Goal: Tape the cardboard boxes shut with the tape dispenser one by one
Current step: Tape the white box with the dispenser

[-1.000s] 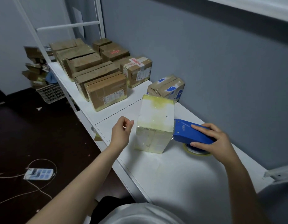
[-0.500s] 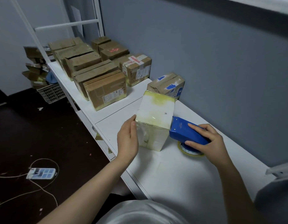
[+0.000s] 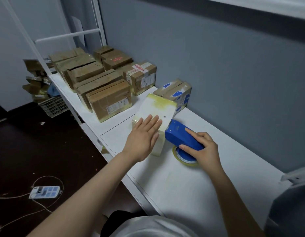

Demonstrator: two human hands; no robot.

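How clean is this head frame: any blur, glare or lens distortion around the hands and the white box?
Head view: dim light; left hand, white box, right hand and tape dispenser slightly soft but readable; mild sheen on the box top, nothing blown out; wide-angle lens tilts the white rack posts.

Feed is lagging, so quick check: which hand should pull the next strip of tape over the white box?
Right. The right hand grips the blue tape dispenser, toothed edge at the top right edge of the white box. The left hand lies flat on the box top, holding nothing.
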